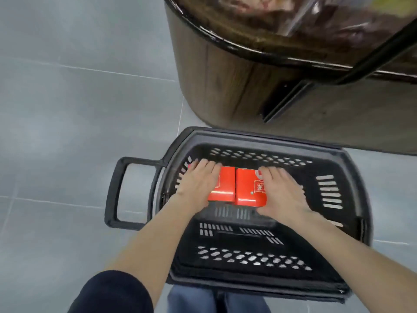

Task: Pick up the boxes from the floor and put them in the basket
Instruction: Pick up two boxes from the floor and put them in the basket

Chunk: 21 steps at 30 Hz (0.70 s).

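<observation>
**Two red boxes in the basket**

The left red box (pixel 224 187) and the right red box (pixel 247 188) lie side by side, touching, on the bottom of the black basket (pixel 248 137) at mid-frame. The left hand (pixel 198 179) and the right hand (pixel 282 190) each rest flat on a box, fingers nearly straight. The basket sits on the grey tiled floor (pixel 67 109). A wooden stand (pixel 214 75) fills the upper right.

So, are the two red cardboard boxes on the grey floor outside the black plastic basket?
No, both red cardboard boxes are inside the black plastic basket.
</observation>
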Each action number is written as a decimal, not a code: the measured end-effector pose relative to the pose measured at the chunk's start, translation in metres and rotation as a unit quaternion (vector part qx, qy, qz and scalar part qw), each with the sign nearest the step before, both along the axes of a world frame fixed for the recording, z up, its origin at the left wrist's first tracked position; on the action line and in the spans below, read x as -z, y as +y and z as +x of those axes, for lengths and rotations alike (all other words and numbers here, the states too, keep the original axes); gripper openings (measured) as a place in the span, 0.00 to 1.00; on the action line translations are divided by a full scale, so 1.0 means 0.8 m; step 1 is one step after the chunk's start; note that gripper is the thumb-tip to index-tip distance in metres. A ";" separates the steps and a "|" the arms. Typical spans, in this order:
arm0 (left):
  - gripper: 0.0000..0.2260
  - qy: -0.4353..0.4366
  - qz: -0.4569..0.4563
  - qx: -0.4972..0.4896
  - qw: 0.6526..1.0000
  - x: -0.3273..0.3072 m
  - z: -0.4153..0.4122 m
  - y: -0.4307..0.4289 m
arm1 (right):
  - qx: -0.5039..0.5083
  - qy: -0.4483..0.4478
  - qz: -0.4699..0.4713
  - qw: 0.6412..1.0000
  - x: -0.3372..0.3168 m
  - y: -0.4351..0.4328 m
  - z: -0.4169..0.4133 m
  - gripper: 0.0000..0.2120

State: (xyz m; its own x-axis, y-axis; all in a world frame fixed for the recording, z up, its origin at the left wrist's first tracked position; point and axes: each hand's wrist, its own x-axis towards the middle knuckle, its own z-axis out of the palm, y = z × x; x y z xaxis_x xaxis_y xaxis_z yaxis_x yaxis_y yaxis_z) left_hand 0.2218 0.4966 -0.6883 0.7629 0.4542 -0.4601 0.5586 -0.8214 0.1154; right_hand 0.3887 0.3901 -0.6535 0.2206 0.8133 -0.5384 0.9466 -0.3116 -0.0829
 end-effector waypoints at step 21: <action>0.41 -0.075 0.013 0.061 0.995 0.131 0.030 -0.019 | 0.041 0.038 0.017 0.998 0.189 -0.022 0.036 0.41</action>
